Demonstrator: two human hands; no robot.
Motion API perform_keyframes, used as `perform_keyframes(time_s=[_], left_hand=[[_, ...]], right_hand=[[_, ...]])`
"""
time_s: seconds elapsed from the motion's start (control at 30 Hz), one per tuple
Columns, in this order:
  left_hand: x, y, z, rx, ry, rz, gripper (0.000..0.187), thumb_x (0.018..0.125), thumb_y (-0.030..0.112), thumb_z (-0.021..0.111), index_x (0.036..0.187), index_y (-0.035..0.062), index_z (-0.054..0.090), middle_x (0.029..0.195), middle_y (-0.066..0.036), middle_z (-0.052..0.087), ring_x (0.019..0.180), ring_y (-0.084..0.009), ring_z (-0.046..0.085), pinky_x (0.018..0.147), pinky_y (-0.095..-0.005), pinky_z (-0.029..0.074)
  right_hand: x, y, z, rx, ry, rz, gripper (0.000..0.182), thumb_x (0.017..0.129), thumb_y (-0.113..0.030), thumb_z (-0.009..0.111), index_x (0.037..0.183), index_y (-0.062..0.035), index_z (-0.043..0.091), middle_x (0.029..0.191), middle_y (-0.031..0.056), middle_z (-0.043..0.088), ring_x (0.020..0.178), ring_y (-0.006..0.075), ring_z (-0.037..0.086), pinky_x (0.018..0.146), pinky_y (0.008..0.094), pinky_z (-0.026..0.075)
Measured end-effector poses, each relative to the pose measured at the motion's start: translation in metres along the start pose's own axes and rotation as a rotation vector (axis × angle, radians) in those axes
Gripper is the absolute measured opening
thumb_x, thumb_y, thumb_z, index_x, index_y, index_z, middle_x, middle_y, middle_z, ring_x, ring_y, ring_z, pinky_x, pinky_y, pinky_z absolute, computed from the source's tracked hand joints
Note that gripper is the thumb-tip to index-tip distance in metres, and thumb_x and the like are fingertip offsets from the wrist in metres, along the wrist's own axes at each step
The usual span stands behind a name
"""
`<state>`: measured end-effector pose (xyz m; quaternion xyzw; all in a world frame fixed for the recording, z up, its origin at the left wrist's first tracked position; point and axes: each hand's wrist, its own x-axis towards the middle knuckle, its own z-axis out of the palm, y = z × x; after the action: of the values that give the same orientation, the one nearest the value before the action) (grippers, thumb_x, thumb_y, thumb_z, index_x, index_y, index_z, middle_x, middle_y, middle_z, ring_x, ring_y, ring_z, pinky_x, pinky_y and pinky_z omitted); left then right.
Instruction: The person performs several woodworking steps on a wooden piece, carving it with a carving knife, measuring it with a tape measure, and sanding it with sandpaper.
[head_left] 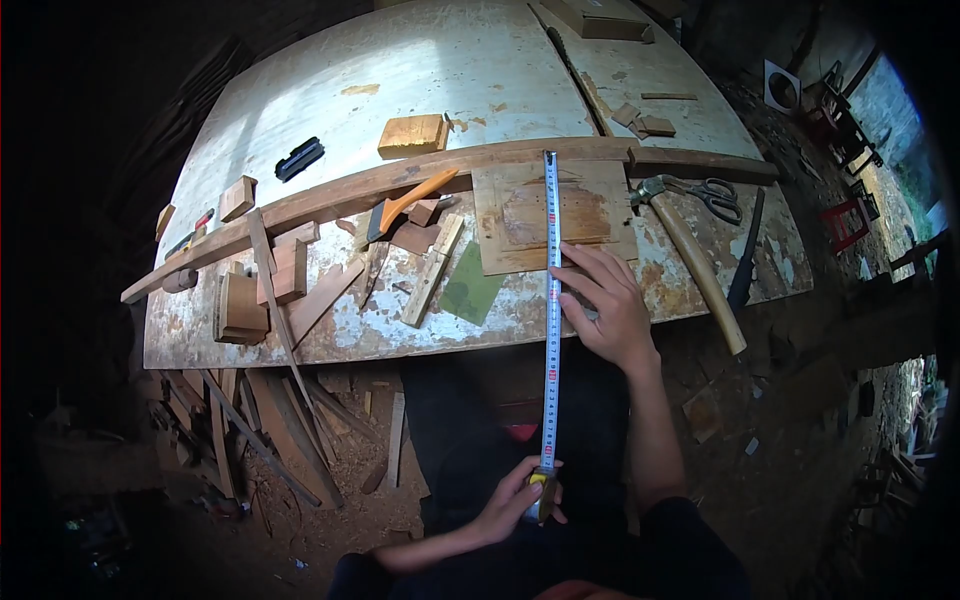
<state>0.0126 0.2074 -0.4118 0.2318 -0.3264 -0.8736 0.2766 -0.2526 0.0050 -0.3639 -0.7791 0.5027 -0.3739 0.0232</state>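
Tape measure: blade (552, 345) drawn out in a nearly straight line, running from the case (545, 507) in front of the body, past the near edge of the surface (330, 90) and over the wooden panel (510, 215); its far end lies at the long wooden bar (390, 182)
Left hand (522, 493): closed around the case, thumb on its upper side near the yellow part, held off the surface near the lap
Right hand (606, 300): fingers spread and extended, tips meeting the right edge of the blade just past the near side of the panel; cannot tell whether the blade is pinched
Wooden panel: flat on the surface, its far side beside the bar, its middle brown and darker than its border
Wooden bar: laid across the surface from the left edge to beyond the panel
Left of panel: green sheet (473, 284), pale wood strip (434, 272), orange-handled tool (412, 202) with a dark head, several offcuts
Right of panel: hammer (697, 258), its long handle projecting past the near edge; scissors (712, 197) near its head; a long dark tool (746, 250) farther right
Beyond bar: wood block (411, 136) close to it, a small black object (300, 158) to the left
Floor: wood shavings (345, 530) and loose strips at lower left
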Motion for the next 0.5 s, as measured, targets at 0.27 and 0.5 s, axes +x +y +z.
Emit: perform_keyframes(time_s=[0.27, 0.5], left_hand=[[-0.004, -0.003, 0.008, 0.070, -0.028, -0.049, 0.059, 0.118, 0.044, 0.043, 0.161, 0.0040, 0.036, 0.117, -0.016, 0.067, 0.106, -0.0327, 0.079, 0.082, -0.0338, 0.062], [-0.006, -0.005, 0.014, 0.079, -0.053, -0.014, 0.063, 0.118, 0.048, 0.042, 0.163, 0.0036, 0.034, 0.120, -0.016, 0.067, 0.112, -0.0334, 0.077, 0.086, -0.0353, 0.062]], right_hand=[[-0.001, 0.002, 0.000, 0.017, 0.015, -0.019, 0.029, 0.093, -0.019, 0.078, 0.119, -0.0079, 0.083, 0.137, 0.0120, 0.074, 0.130, 0.0342, 0.067, 0.119, 0.0513, 0.046], [0.000, 0.002, -0.001, 0.054, 0.025, -0.026, 0.028, 0.092, -0.015, 0.077, 0.119, -0.0079, 0.083, 0.137, 0.0110, 0.075, 0.130, 0.0332, 0.067, 0.117, 0.0505, 0.047]])
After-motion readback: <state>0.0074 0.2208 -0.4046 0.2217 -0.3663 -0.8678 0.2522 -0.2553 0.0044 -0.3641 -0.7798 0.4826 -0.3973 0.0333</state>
